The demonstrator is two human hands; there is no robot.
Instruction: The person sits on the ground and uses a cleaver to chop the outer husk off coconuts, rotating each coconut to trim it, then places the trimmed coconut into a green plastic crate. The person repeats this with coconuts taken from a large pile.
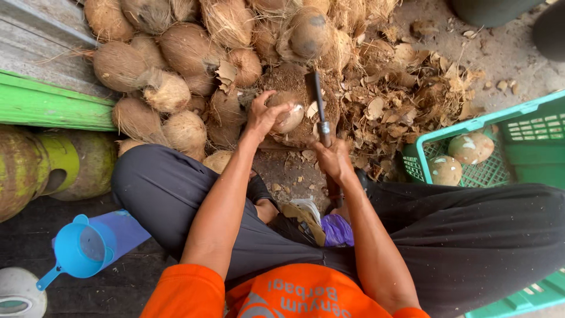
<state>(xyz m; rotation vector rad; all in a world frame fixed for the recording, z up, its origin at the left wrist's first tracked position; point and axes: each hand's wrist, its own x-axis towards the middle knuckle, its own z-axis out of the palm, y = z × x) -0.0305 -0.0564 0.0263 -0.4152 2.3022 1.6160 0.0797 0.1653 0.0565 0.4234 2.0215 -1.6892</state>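
Note:
My left hand grips a husked brown coconut on a worn wooden chopping block between my knees. A white patch shows on the coconut's right side. My right hand holds the handle of a dark cleaver. Its blade points away from me and lies just right of the coconut, close to the white patch. I sit with both legs spread in dark trousers and wear an orange shirt.
A heap of fibrous brown coconuts lies at the top left. Husk chips litter the ground at right. A green plastic crate at right holds two trimmed coconuts. A blue funnel lies at bottom left, green-yellow coconuts at left.

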